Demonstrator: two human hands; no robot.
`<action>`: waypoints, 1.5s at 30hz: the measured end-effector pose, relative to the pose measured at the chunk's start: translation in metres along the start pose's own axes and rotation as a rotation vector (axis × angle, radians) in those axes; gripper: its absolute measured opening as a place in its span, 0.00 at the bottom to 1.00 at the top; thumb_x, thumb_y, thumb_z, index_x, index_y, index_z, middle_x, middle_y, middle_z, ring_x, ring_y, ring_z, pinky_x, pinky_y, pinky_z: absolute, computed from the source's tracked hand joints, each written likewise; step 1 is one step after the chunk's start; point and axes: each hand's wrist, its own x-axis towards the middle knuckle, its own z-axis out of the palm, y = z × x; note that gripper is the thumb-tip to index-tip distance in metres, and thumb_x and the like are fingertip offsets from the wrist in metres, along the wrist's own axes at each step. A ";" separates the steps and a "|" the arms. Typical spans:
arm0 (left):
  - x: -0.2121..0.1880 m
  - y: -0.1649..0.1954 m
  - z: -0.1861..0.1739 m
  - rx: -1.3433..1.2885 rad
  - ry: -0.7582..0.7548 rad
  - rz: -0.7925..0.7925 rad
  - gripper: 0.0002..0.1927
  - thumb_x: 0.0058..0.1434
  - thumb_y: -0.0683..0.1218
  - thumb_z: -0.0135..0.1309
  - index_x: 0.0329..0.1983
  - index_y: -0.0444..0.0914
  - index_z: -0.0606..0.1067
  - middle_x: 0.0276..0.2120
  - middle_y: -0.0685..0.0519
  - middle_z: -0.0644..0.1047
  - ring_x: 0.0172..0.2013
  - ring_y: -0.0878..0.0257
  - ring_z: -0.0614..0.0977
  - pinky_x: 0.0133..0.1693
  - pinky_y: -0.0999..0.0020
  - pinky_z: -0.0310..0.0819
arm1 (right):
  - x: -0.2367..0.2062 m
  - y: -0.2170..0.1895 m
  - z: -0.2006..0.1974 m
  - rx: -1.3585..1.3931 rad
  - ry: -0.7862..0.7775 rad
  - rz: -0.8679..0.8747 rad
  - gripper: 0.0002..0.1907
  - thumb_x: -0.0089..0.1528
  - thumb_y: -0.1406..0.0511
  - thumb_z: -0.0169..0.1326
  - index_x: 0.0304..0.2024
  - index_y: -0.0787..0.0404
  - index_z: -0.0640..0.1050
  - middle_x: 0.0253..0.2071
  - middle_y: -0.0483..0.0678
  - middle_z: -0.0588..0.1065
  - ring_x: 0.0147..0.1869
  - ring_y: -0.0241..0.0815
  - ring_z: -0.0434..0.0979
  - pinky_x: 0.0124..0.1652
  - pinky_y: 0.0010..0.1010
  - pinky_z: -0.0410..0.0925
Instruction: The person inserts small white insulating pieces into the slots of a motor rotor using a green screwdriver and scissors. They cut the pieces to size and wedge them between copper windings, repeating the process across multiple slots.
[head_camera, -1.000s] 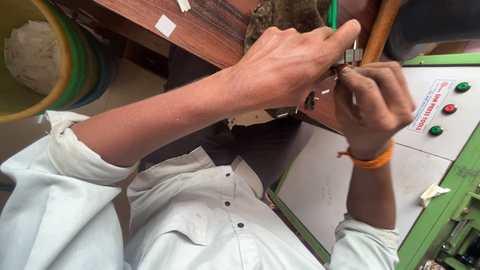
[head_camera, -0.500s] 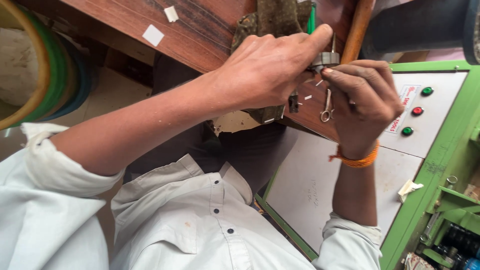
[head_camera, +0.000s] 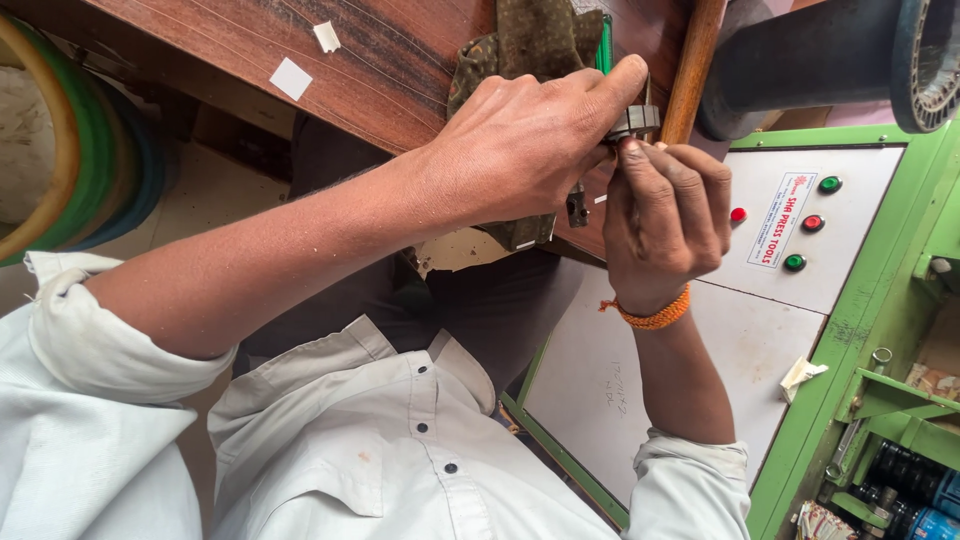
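My shirt (head_camera: 400, 450) is plain white with dark buttons. On my right wrist sits an orange thread band (head_camera: 655, 315). The tabletop (head_camera: 380, 60) is reddish-brown wood with dark grain lines and two white paper scraps. The cloth (head_camera: 530, 45) is olive with a small dotted print. The machine panel (head_camera: 770, 330) is white, framed green, with red and green buttons.

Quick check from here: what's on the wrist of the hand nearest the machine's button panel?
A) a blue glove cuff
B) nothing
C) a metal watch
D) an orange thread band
D: an orange thread band circles the wrist of the right hand, beside the button panel.
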 end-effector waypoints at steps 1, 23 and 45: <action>-0.001 0.000 0.000 -0.008 -0.004 -0.003 0.28 0.62 0.45 0.63 0.57 0.38 0.59 0.36 0.45 0.79 0.27 0.47 0.85 0.21 0.57 0.76 | 0.000 -0.001 0.002 -0.003 0.004 -0.010 0.13 0.60 0.81 0.66 0.46 0.69 0.83 0.43 0.51 0.81 0.49 0.49 0.80 0.48 0.35 0.76; 0.007 0.002 -0.006 0.039 -0.141 0.048 0.30 0.55 0.41 0.64 0.55 0.36 0.62 0.36 0.46 0.79 0.27 0.50 0.84 0.19 0.59 0.75 | -0.010 0.010 0.009 0.098 0.103 -0.011 0.10 0.59 0.81 0.64 0.43 0.69 0.83 0.41 0.53 0.82 0.47 0.52 0.84 0.47 0.37 0.79; 0.003 0.000 0.003 0.062 -0.039 0.164 0.31 0.55 0.45 0.66 0.56 0.36 0.62 0.35 0.47 0.78 0.26 0.49 0.83 0.20 0.57 0.72 | -0.015 -0.001 -0.001 0.092 0.059 0.125 0.10 0.60 0.83 0.65 0.41 0.69 0.81 0.40 0.53 0.80 0.48 0.51 0.84 0.48 0.36 0.77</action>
